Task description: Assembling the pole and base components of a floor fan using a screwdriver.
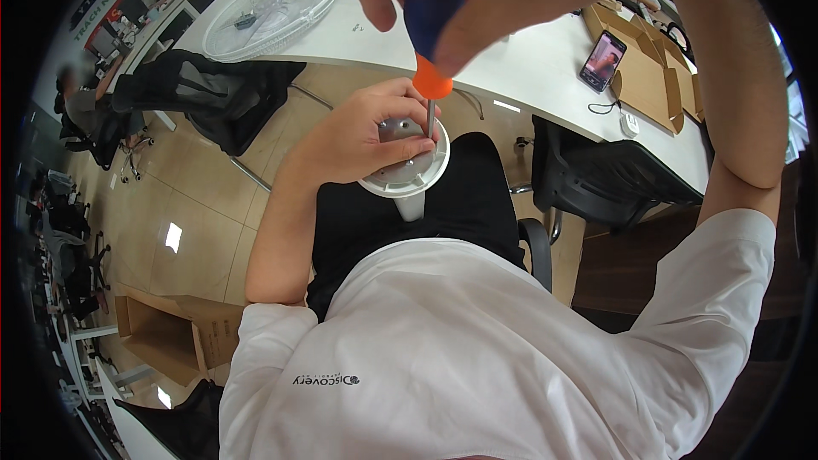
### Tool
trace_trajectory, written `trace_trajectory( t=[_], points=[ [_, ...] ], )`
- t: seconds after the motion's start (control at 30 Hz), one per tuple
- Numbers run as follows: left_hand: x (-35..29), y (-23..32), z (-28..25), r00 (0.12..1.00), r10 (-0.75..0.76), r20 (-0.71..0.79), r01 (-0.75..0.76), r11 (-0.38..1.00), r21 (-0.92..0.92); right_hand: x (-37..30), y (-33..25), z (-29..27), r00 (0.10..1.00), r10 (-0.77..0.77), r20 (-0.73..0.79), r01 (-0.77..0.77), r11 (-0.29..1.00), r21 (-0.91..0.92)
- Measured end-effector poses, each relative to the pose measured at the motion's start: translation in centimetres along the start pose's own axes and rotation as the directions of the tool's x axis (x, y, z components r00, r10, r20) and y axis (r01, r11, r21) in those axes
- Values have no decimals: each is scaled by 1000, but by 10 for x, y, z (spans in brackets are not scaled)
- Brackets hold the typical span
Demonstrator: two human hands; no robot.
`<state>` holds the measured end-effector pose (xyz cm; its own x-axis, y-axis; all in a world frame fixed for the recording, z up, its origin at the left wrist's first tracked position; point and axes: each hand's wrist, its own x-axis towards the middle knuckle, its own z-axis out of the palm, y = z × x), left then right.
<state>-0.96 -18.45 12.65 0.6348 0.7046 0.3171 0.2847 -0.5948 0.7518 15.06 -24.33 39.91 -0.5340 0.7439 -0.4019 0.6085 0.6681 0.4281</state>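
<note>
My right hand is wrapped round the handle of an orange and dark-blue screwdriver, held upright with its metal shaft pointing down. The shaft's lower end meets the underside of a round white plastic base, beside the fingers of my left hand. That hand is closed on the base, thumb and fingers lying over its grey inner face. A white stem sticks out below the rim, over my lap. Whether a screw sits under the tip I cannot tell.
On the white table ahead lies a clear round fan grille at the left. To the right are a phone, a white plug adapter and opened cardboard. Black chairs flank me; a cardboard box stands on the floor.
</note>
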Motion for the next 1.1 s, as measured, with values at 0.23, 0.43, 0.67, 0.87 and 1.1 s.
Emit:
trace_trajectory(
  t=[0.23, 0.43, 0.67, 0.87, 1.1],
  points=[
    [2, -3, 0, 1000, -10, 1, 10, 1000, -19, 6, 13, 18, 992, 66, -111, -64, 998, 23],
    [2, -4, -1, 1000, 12, 6, -12, 1000, -21, 14, 21, 15, 995, 70, -65, -62, 991, 119],
    [3, -10, -2, 1000, -2, 9, 2, 1000, 13, 17, 29, 28, 941, -124, -315, 147, 988, 52],
    [3, -12, 0, 995, 94, -26, -93, 995, 35, 25, 22, 25, 981, 49, -186, -32, 995, 92],
    [5, -18, 2, 983, 181, -36, -179, 983, 42, 27, 18, 36, 971, 59, -231, -26, 989, 143]
  ],
)
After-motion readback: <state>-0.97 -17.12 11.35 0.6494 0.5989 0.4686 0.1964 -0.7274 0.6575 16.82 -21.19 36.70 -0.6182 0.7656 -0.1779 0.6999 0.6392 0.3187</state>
